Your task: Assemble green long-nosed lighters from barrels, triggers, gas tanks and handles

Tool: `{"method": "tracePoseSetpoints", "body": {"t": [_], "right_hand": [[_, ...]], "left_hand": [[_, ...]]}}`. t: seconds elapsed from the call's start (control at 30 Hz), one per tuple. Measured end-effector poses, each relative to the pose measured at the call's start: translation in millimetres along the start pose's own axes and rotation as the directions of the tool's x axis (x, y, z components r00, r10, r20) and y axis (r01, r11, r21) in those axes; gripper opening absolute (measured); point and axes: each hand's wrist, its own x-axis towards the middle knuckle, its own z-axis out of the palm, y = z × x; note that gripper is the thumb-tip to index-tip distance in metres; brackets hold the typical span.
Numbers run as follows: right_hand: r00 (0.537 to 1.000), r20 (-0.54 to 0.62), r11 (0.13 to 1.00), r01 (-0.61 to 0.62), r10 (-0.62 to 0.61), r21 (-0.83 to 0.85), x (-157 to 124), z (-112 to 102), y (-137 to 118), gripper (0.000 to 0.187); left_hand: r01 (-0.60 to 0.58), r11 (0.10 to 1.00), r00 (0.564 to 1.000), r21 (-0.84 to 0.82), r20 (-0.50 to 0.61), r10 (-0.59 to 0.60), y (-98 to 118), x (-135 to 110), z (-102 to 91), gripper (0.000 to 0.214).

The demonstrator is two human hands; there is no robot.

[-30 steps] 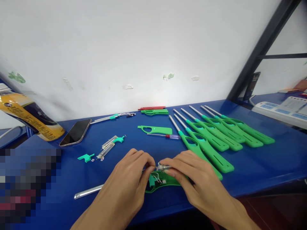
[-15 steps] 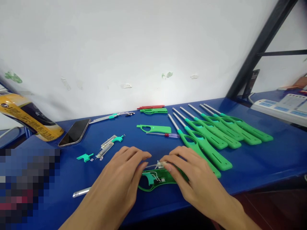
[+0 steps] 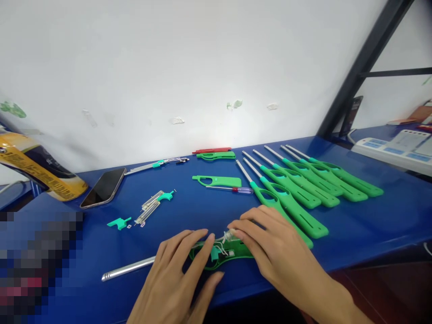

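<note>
An opened green lighter shell (image 3: pixel 232 250) with a teal trigger and thin wires inside lies near the front edge of the blue table (image 3: pixel 364 225). Its metal tube (image 3: pixel 126 269) sticks out to the left. My left hand (image 3: pixel 182 279) lies flat with fingers stretched out over the shell's left end. My right hand (image 3: pixel 270 245) rests on the shell's right part, its fingertips pinching a small clear part (image 3: pixel 230 234) above the shell.
Several finished green lighters (image 3: pixel 297 189) lie in a row at right. A green shell half (image 3: pixel 219 181), a small screwdriver (image 3: pixel 232 190), metal inner parts (image 3: pixel 153 203), a teal trigger (image 3: pixel 119 222), a phone (image 3: pixel 103 187) and a yellow bottle (image 3: pixel 37 168) lie further back.
My left hand let go of the small part, slid back toward me and flattened over the shell's left end. My right hand stayed on the part. The shell shifted slightly.
</note>
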Motion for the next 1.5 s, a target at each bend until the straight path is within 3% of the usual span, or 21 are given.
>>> {"method": "tracePoseSetpoints", "body": {"t": [0.77, 0.93, 1.17, 1.37, 1.5], "right_hand": [[0.987, 0.134, 0.992, 0.099, -0.088, -0.076, -4, -4, 4, 0.021], [0.989, 0.124, 0.991, 0.096, -0.085, -0.09, -5, -4, 4, 0.022], [0.989, 0.131, 0.995, 0.074, -0.065, -0.071, -8, -1, 6, 0.024], [0.99, 0.129, 0.995, 0.064, -0.054, -0.073, -9, 0, 5, 0.023], [0.992, 0.113, 0.997, 0.059, -0.053, -0.057, -8, 0, 4, 0.024]], "left_hand": [[0.085, 0.991, 0.996, -0.104, 0.017, -0.083, 1, -5, -2.5, 0.038], [0.146, 0.984, 0.989, -0.101, -0.003, -0.147, -10, -11, -7.6, 0.043], [0.261, 0.956, 0.964, -0.135, 0.092, -0.25, -39, -21, -26.8, 0.024], [0.304, 0.925, 0.953, -0.228, 0.066, -0.296, -37, -19, -26.4, 0.021], [0.251, 0.944, 0.968, -0.213, 0.059, -0.244, -32, -17, -26.7, 0.021]]}}
